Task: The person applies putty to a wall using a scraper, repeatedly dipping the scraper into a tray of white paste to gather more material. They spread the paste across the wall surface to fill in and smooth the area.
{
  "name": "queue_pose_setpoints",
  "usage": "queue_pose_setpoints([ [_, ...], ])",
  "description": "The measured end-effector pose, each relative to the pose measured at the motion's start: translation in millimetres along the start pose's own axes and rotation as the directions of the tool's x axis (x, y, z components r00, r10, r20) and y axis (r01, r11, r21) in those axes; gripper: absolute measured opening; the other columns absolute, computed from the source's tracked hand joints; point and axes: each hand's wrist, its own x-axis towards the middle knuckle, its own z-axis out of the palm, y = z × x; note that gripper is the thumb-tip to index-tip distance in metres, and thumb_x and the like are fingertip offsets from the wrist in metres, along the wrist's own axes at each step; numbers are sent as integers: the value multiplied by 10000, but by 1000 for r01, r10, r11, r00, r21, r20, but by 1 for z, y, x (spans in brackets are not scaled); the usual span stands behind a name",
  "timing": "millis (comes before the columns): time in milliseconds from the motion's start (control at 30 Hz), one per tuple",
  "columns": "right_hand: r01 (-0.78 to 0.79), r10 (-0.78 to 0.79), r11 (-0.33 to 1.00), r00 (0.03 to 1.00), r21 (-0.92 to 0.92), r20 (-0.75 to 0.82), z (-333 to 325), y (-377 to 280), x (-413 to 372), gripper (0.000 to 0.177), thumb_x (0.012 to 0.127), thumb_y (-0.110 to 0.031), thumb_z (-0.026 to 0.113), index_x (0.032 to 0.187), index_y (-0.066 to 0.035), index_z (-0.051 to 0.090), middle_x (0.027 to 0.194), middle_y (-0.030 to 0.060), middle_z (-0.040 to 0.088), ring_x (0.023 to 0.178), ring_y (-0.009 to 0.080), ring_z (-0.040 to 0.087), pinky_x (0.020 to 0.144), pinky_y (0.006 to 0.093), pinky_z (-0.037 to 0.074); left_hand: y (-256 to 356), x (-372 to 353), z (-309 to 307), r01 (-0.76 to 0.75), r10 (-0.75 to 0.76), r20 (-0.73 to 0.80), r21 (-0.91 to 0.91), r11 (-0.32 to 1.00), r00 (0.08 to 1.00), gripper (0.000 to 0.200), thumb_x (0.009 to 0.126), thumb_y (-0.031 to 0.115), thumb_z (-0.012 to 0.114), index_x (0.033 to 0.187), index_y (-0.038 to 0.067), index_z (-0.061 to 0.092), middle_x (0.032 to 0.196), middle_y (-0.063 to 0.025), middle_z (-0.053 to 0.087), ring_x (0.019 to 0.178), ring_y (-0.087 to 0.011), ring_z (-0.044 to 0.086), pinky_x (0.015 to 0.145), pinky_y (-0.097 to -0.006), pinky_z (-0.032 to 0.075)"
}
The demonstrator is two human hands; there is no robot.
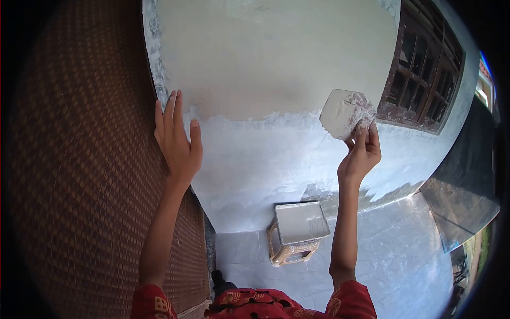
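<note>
My left hand (179,143) is raised with its fingers stretched out, at the left edge of the wall where it meets the woven panel. In my right hand (361,151) is a flat putty scraper (338,114), gripped at its plaster-caked end between thumb and fingers. Its pale, broad blade points up and to the left in front of the wall. The wall (255,154) is beige above and coated with whitish plaster below, with a ragged line between the two.
Woven panelling (95,159) covers the left side. A low stool (289,251) with a putty-smeared board (302,222) on top stands on the tiled floor (382,244) by the wall. A brown-framed window (425,69) is at upper right, and a dark sheet (462,181) lies further right.
</note>
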Motion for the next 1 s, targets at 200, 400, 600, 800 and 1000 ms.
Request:
queue_pose_setpoints([
  [200,-18,14,998,998,-67,-58,-106,-56,7,345,919,-24,581,1237,97,527,1035,153,665,890,166,662,701,284,588,112,-26,23,18,10,152,-181,983,988,525,1013,330,301,1456,50,321,1491,-143,347,1404,-402,220,1128,-558,182],
  [400,-50,14,964,990,-261,-140,-189,-73,15,315,926,-50,577,1212,81,548,1037,133,660,882,142,656,664,288,581,188,-80,74,94,27,294,-391,916,956,501,991,288,370,1430,46,373,1462,-150,393,1386,-412,269,1117,-583,189],
  [600,-188,108,854,976,-486,-187,-256,-43,25,224,930,-87,592,1121,29,607,1043,109,644,908,187,638,768,370,578,237,-160,131,229,33,444,-522,821,895,495,971,263,423,1431,83,388,1459,-144,395,1384,-417,266,1114,-550,211],
  [800,-444,377,701,895,-558,-238,-313,28,19,291,916,-95,603,1166,49,572,1034,116,641,892,182,646,689,319,571,270,-249,176,464,-82,680,-403,789,729,503,985,360,408,1445,158,379,1451,-130,390,1372,-412,275,1088,-556,259],
  [1000,-662,586,493,732,-565,-346,-358,81,2,348,923,-92,584,1223,74,523,1072,152,632,944,212,653,707,339,589,302,-310,183,606,-198,827,-201,769,526,506,972,328,434,1436,131,388,1434,-166,393,1355,-442,280,1067,-559,277],
])
